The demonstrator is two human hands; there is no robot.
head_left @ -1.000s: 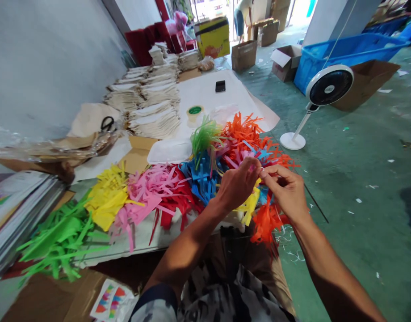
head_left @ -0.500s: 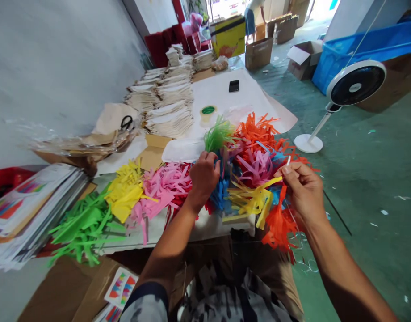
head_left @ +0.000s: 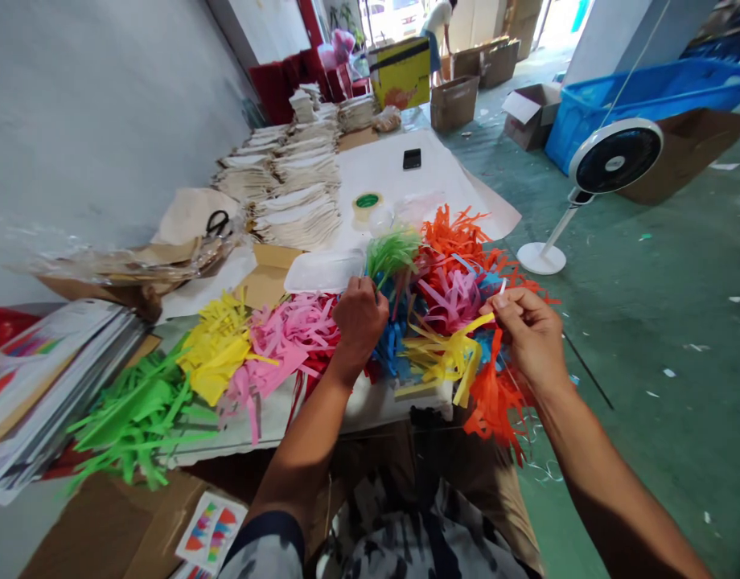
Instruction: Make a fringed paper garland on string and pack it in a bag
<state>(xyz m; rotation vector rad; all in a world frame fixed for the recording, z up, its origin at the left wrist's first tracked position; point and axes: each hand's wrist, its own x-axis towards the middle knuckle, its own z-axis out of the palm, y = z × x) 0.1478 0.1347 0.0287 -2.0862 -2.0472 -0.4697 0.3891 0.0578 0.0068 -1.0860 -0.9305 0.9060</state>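
Observation:
My left hand is closed, its fingers curled on the near end of a green paper tassel whose strips fan out beyond the knuckles. Thumb and fingers of my right hand pinch a thin white strip, its tip poking up. A pale string runs down from that hand. Beside the right thumb is the end of a yellow tassel, with an orange tassel hanging at the table edge. Between the hands lie blue strips, purple strips and a red-orange heap.
On the left lie pink, yellow and green paper piles. A plastic tray, tape roll, phone, scissors and paper stacks sit farther back. A fan stands right; another person bends over boxes.
The view has shifted slightly, moving most things left in the picture. The green tassel in my left hand has tipped over to the right. My right hand keeps its pinch.

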